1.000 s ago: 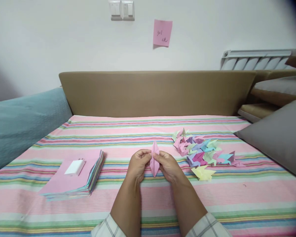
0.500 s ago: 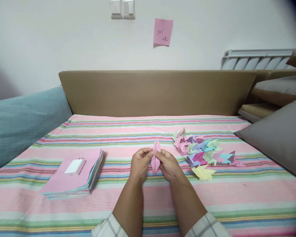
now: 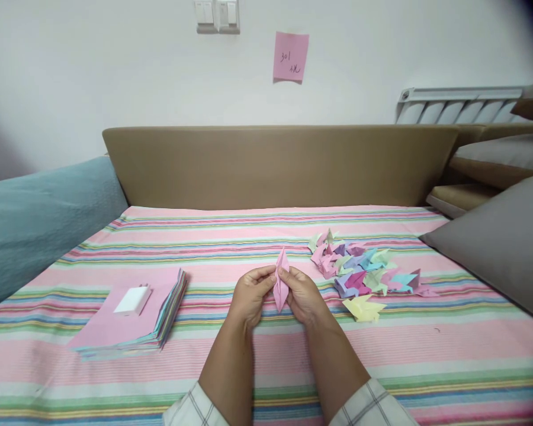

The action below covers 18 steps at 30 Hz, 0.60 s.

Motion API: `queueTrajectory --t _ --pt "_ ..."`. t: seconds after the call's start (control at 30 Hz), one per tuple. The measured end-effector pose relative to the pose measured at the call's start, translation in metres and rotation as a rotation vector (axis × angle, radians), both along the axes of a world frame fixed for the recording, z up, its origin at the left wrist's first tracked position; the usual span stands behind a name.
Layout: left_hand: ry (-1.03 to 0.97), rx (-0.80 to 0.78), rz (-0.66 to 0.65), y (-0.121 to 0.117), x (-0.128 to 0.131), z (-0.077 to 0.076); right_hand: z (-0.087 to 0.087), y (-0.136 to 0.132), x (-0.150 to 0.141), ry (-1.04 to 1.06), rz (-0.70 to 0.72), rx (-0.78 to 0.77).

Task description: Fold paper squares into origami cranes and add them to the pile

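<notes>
Between my two hands, in the head view, stands a narrow diamond of folded pink origami paper (image 3: 281, 290), its points up and down. My left hand (image 3: 251, 293) pinches its left edge with thumb and fingers. On the opposite side my right hand (image 3: 304, 296) presses its thumb on the paper's face, with the other fingers behind and partly hidden. Nearest to my right hand lies a yellow folded paper bird (image 3: 364, 308). Beyond it spreads a pile of folded paper birds (image 3: 357, 283) in pink, purple, blue and green.
At left, a stack of coloured paper sheets (image 3: 102, 325) carries a white charger plug (image 3: 132, 300). A striped cloth (image 3: 231, 231) covers the surface, backed by a brown headboard (image 3: 275, 168). Grey cushions (image 3: 510, 242) stand at right, a blue-covered cushion (image 3: 48, 219) at left.
The two tips at the paper's upper end, apart before, now look closed together into one point. Both hands keep their hold, and the view has shifted slightly.
</notes>
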<state>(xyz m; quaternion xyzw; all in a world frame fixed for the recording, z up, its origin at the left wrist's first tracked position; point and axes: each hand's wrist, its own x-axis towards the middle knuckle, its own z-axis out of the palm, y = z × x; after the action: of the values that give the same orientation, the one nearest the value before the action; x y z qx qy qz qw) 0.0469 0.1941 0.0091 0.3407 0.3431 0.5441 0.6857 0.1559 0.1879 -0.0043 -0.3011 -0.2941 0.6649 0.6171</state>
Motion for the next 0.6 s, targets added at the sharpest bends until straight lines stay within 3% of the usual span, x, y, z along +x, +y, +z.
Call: queueTrajectory --t 0.43,0.6 --pt "0.073 0.083 0.039 0.0006 0.0008 -0.0015 -0.0077 0.0047 -0.0024 -0.076 -0.097 0.054" --pt "0.094 0.085 0.050 0.0004 0.0007 -0.0020 -0.0058 0.0032 -0.0022 -0.064 -0.073 0.021"
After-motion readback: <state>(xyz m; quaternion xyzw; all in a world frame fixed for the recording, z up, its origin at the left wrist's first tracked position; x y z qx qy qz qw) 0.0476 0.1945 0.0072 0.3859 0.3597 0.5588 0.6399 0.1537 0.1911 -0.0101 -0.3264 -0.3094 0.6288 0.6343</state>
